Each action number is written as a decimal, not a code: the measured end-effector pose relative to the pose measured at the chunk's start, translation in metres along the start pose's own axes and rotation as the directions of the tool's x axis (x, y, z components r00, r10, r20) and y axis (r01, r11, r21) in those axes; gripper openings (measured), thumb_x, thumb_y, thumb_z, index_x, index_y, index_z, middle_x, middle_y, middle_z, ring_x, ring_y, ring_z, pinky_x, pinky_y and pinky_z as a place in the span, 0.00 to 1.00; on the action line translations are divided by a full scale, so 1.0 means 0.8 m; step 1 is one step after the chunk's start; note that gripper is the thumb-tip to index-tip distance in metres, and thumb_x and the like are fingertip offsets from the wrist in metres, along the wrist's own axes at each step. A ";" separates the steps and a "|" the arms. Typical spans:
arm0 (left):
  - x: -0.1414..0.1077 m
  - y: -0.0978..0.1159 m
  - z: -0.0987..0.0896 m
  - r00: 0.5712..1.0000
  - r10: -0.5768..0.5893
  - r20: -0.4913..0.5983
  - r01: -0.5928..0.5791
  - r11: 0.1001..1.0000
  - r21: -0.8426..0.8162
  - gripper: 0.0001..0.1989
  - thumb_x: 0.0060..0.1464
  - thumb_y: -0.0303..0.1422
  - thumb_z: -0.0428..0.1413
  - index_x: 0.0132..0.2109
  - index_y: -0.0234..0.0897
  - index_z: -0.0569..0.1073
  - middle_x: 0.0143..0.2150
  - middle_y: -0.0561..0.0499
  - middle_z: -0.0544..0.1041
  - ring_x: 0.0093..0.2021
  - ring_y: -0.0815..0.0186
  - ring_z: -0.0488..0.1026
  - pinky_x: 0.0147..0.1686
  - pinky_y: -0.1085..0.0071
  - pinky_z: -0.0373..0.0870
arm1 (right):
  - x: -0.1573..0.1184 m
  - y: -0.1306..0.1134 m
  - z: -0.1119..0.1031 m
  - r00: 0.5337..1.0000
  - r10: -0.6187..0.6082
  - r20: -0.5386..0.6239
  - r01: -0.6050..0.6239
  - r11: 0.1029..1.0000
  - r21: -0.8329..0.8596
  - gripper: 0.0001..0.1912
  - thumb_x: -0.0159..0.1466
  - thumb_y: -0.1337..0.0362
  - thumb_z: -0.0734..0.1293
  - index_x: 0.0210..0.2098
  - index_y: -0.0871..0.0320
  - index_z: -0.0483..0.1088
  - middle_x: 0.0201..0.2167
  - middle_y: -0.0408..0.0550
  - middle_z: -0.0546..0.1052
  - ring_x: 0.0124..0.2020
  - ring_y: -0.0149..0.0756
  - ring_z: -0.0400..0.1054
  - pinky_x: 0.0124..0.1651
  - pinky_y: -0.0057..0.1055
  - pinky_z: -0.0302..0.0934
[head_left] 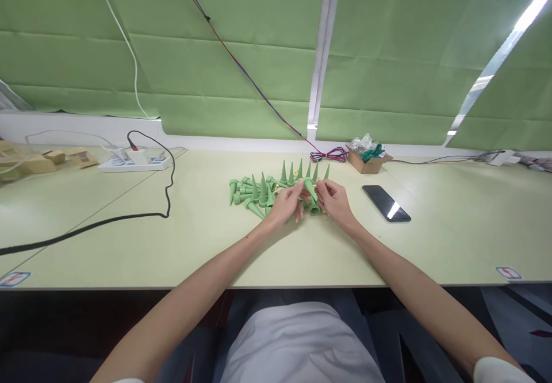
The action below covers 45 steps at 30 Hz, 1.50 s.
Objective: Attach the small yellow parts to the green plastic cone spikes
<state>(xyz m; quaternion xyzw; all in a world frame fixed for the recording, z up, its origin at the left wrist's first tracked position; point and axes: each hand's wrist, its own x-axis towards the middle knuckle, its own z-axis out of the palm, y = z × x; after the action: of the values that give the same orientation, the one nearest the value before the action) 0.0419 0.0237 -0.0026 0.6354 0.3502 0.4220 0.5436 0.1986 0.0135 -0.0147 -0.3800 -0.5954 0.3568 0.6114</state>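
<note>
My left hand (pixel 286 203) is closed on a green plastic spike (pixel 310 190), a hollow cone with a wider, cap-like end, held tilted over the table. Close on its right, my right hand (pixel 334 199) has thumb and forefinger pinched together at the side of that spike. Whatever sits in this pinch is too small to make out. Around and behind both hands are several more green spikes (pixel 263 190). Some stand point up in a loose row, others lie on their sides to the left. Small yellow bits show among them, partly hidden by my hands.
Right of my hands lies a black phone (pixel 386 203). Behind it stands a small cardboard box (pixel 369 164) with clear plastic and green material inside. Coiled wires (pixel 329 154) lie near the wall. A power strip (pixel 135 161) with a black cable (pixel 129 217) occupies the left.
</note>
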 end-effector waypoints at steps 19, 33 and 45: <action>-0.010 0.000 -0.003 0.954 0.300 0.023 -0.289 0.893 0.345 0.18 0.58 0.46 0.58 0.46 0.36 0.71 0.34 0.51 0.74 0.22 0.74 0.64 0.23 0.74 0.61 | -0.004 -0.011 0.002 0.996 0.070 0.054 -0.076 0.992 0.104 0.28 0.60 0.39 0.67 0.22 0.54 0.56 0.14 0.33 0.52 0.13 0.23 0.44 0.15 0.27 0.41; -0.007 -0.006 -0.001 0.881 0.471 0.049 -0.436 0.764 0.476 0.14 0.60 0.37 0.56 0.52 0.39 0.74 0.47 0.46 0.72 0.27 0.73 0.66 0.27 0.74 0.65 | -0.003 -0.014 0.005 0.996 0.093 0.002 -0.093 0.988 0.126 0.31 0.58 0.39 0.68 0.17 0.54 0.52 0.11 0.35 0.52 0.12 0.24 0.46 0.15 0.27 0.40; -0.014 0.008 0.006 0.936 0.344 -0.070 -0.305 0.895 0.324 0.15 0.59 0.45 0.56 0.41 0.38 0.66 0.40 0.51 0.73 0.23 0.76 0.65 0.23 0.76 0.60 | -0.003 -0.012 0.004 0.997 0.063 -0.034 -0.057 0.987 0.151 0.29 0.60 0.39 0.67 0.21 0.55 0.56 0.13 0.35 0.55 0.12 0.23 0.47 0.14 0.26 0.40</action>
<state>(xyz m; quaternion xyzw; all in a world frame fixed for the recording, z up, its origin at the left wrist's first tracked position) 0.0417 0.0108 0.0021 0.7340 0.3341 0.4862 0.3364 0.1950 0.0072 -0.0068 -0.3576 -0.5433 0.4116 0.6384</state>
